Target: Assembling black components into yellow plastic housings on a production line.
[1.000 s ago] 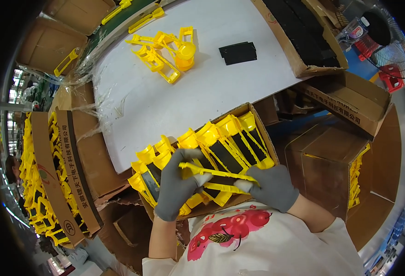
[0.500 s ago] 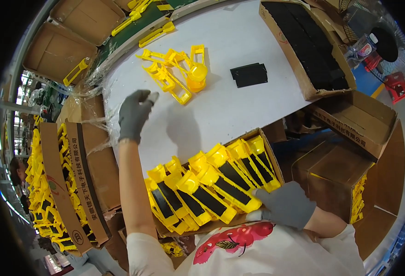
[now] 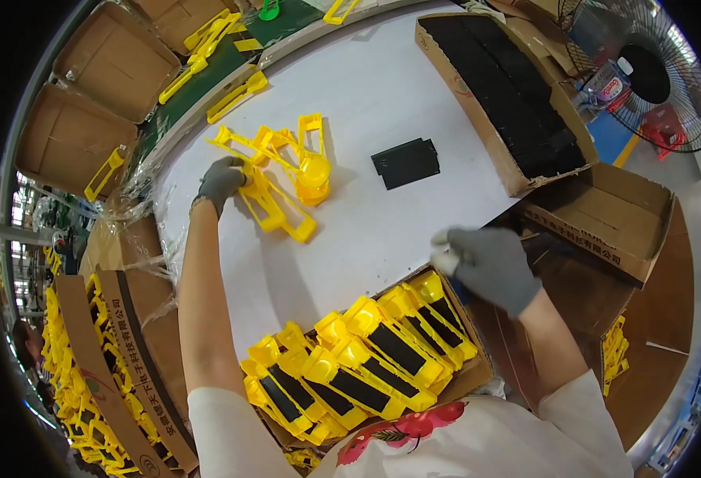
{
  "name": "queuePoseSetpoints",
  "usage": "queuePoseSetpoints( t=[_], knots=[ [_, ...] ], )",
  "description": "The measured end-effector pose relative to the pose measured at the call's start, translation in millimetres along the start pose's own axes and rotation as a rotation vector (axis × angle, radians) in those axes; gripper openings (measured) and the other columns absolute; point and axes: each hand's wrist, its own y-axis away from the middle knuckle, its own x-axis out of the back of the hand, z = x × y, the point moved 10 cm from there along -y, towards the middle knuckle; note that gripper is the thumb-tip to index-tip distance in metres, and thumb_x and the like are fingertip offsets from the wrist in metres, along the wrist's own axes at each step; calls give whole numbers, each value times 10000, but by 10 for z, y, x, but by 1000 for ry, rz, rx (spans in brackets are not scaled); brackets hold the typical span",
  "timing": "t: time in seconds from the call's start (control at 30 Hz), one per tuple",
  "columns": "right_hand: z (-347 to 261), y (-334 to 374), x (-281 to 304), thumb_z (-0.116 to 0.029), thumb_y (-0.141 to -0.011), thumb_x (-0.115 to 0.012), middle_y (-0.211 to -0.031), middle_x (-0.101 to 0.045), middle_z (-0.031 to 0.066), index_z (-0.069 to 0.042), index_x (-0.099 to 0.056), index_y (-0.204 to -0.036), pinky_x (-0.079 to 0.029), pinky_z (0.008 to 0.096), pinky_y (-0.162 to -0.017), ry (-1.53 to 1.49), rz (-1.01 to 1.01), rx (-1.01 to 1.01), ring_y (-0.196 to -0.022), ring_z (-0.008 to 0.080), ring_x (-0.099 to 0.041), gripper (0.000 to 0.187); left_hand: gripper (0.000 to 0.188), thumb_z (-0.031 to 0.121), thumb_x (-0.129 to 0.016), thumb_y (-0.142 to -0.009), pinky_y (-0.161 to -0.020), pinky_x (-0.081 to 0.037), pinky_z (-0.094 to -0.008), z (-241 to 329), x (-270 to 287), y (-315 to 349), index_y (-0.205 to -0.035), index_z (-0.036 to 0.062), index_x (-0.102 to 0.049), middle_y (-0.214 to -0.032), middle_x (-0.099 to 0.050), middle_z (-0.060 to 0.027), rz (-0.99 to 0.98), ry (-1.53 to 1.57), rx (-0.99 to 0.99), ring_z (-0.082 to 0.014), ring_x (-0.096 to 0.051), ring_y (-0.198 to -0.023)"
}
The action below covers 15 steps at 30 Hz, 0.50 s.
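My left hand (image 3: 221,182), in a grey glove with pale fingertips, has its fingers closed on the end of a yellow plastic frame (image 3: 303,231). That frame lies at the near side of a loose pile of yellow frames (image 3: 314,170) on the white table. My right hand (image 3: 494,264), gloved the same way, is above the table edge, with thumb and fingers apart and nothing seen between them. Below it, a cardboard box (image 3: 478,373) against my body holds rows of yellow frames with black pieces (image 3: 405,354) set in them.
Flat black pieces (image 3: 406,163) lie on the white table (image 3: 350,239). At the far right stands a carton of black pieces (image 3: 502,88), near a fan (image 3: 645,72) and a bottle (image 3: 605,86). A carton of yellow frames (image 3: 76,382) is at the left; an open box (image 3: 605,215) sits right.
My left hand has reached forward and taken hold of a yellow frame. My right hand has left the box of filled frames and risen toward the table edge. The view has shifted somewhat.
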Motion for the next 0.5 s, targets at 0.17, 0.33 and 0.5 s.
queuePoseSetpoints(
  t=[0.17,0.33,0.5],
  knots=[
    [353,-710,29,-225,-829,-681,-970,-645,48,-130,-665,-1031,-514,330,-717,81,232,155,-847,228,-645,224,489,163,-713,-699,-553,-470,-271,199,-201,939,-1158,23,-619,-860,-634,-66,-175,-90,34,-151,-585,-697],
    [229,-1126,-198,-223,-792,-716,-1040,-613,59,-130,-621,-1079,-517,371,-778,395,204,242,-947,253,-631,317,445,150,-743,-696,-509,-426,-260,73,-113,1543,-1098,8,-614,-841,-645,-58,-218,-12,95,-127,-582,-638],
    [208,-1266,-277,-214,-791,-704,-977,-653,109,-115,-598,-1080,-511,381,-787,388,-17,153,-893,286,-646,323,331,168,-746,-730,-428,-389,-212,-98,143,2026,-981,29,-581,-810,-652,-63,-211,207,149,-111,-602,-530]
  ],
)
